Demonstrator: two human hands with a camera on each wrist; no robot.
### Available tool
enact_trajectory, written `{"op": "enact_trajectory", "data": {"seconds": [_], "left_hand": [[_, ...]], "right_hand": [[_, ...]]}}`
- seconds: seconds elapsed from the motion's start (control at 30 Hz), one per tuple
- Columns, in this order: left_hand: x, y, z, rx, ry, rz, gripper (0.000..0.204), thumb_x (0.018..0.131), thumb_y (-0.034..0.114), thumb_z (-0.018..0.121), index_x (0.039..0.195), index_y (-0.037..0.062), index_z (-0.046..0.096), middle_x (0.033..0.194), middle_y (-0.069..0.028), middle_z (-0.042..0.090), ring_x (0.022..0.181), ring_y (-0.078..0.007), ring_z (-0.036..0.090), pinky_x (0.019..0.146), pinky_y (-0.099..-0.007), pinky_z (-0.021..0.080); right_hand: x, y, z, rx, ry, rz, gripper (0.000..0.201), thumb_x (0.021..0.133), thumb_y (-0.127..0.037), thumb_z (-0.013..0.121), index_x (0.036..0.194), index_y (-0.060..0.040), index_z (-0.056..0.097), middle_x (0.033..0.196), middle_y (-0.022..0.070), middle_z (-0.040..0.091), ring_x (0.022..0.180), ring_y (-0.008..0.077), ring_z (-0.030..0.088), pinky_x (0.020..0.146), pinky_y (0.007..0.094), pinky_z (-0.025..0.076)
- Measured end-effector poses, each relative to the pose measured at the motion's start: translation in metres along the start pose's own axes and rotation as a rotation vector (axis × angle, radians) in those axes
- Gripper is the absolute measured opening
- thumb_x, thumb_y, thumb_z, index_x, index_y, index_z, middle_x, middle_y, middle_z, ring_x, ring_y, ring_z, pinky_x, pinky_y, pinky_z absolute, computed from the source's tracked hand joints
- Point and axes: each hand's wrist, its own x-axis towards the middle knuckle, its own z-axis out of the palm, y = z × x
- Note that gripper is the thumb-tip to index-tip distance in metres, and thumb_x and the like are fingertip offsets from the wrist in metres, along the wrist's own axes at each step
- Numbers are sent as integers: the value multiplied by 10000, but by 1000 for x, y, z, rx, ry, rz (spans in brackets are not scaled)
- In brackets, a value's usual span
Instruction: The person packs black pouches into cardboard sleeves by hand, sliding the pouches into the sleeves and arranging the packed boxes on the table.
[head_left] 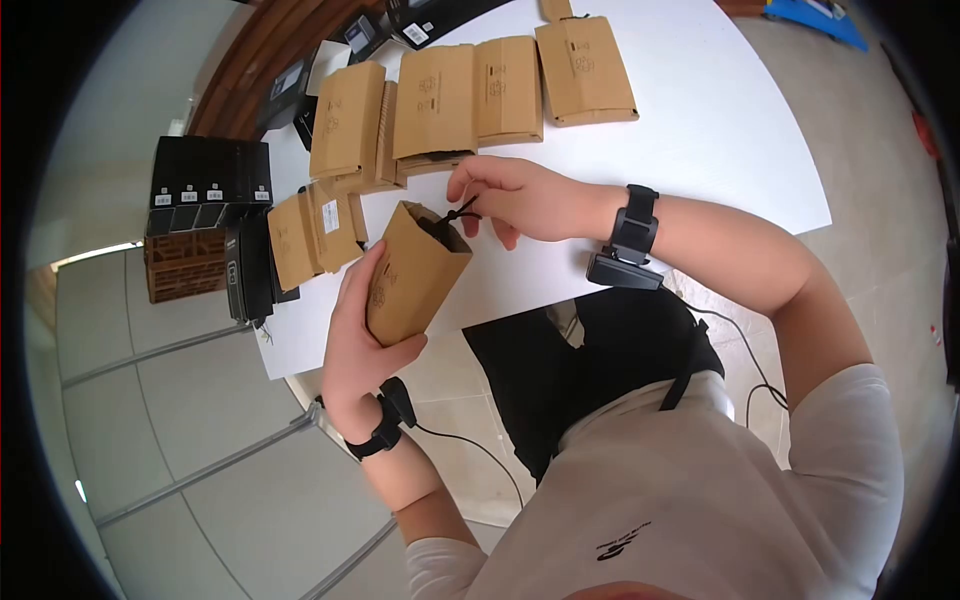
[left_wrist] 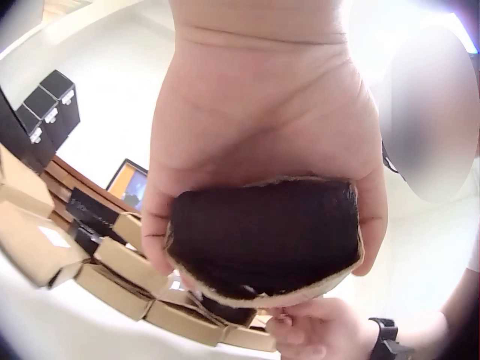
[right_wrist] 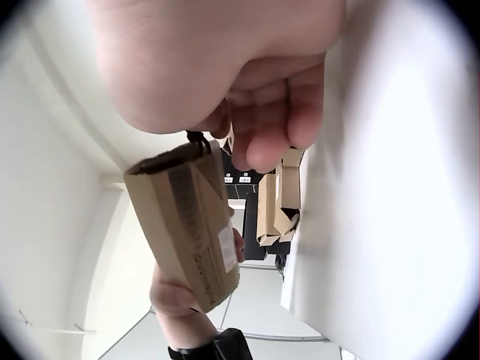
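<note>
My left hand (head_left: 355, 315) grips a brown cardboard sleeve box (head_left: 420, 280) round its sides, tilted above the table's near edge. Something black fills the box's far end, and a black cord (head_left: 462, 211) sticks out there. Thumb and index finger of my right hand (head_left: 525, 198) pinch that cord, while the other fingers hang loosely curled. In the left wrist view the other end of the box shows a dark inside (left_wrist: 262, 240). A white label (right_wrist: 227, 247) is on one side of the box in the right wrist view.
Several brown cardboard boxes (head_left: 437, 95) lie in a row across the back of the white table (head_left: 700, 130). Two more cardboard boxes (head_left: 318, 230) lie at the left, beside black boxes (head_left: 210, 170). A cable (head_left: 735, 325) hangs from the right wrist camera.
</note>
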Motion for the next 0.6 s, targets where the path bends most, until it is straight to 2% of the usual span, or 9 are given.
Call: {"op": "enact_trajectory", "data": {"seconds": [0.17, 0.27, 0.33, 0.37, 0.43, 0.57, 0.6], "left_hand": [[-5, -15, 10, 61, 76, 48, 902, 563, -34, 712, 1418, 42, 433, 1311, -146, 509, 1210, -297, 514, 1034, -354, 404], [-2, -17, 14, 91, 80, 92, 896, 567, -40, 710, 1416, 42, 438, 1329, -151, 502, 1216, -306, 514, 1033, -360, 410], [1, -19, 17, 109, 58, 138, 919, 562, -43, 684, 1436, 39, 412, 1308, -130, 511, 1213, -258, 499, 1044, -335, 377], [2, -19, 19, 108, 51, 142, 919, 562, -43, 684, 1436, 39, 412, 1308, -130, 511, 1213, -258, 499, 1044, -335, 377], [5, -19, 24, 108, 43, 140, 920, 559, -37, 695, 1433, 41, 420, 1325, -130, 509, 1219, -263, 496, 1047, -336, 376], [11, -22, 32, 120, 30, 159, 924, 559, -42, 699, 1436, 43, 419, 1345, -132, 505, 1234, -271, 493, 1057, -343, 376], [12, -25, 35, 116, 35, 161, 926, 562, -48, 697, 1439, 41, 415, 1354, -134, 502, 1244, -272, 489, 1061, -347, 376]], "right_hand": [[-5, 0, 2, 85, -112, -10, 324, 969, -155, 489, 1279, -69, 523, 954, 66, 644, 640, 97, 560, 621, 241, 478], [-3, -3, 5, -77, -105, -27, 359, 943, -137, 552, 1295, -69, 531, 980, 63, 648, 662, 90, 553, 640, 244, 475], [-2, -1, 4, -255, -72, -77, 432, 890, -253, 615, 1276, -66, 565, 920, 59, 649, 651, 147, 591, 616, 270, 488], [-1, 3, 4, -253, -65, -75, 432, 890, -253, 615, 1276, -66, 565, 920, 59, 649, 651, 147, 591, 616, 270, 488], [3, 12, 4, -307, -50, -219, 448, 862, -267, 661, 1255, -64, 590, 897, 69, 653, 669, 150, 598, 615, 268, 495], [1, 7, -1, -373, -55, -178, 405, 845, -263, 676, 1187, -49, 631, 881, 81, 668, 699, 156, 615, 640, 275, 499], [-1, 3, -1, -376, -60, -158, 375, 864, -214, 669, 1197, -47, 628, 870, 58, 676, 695, 135, 594, 657, 268, 492]]}}
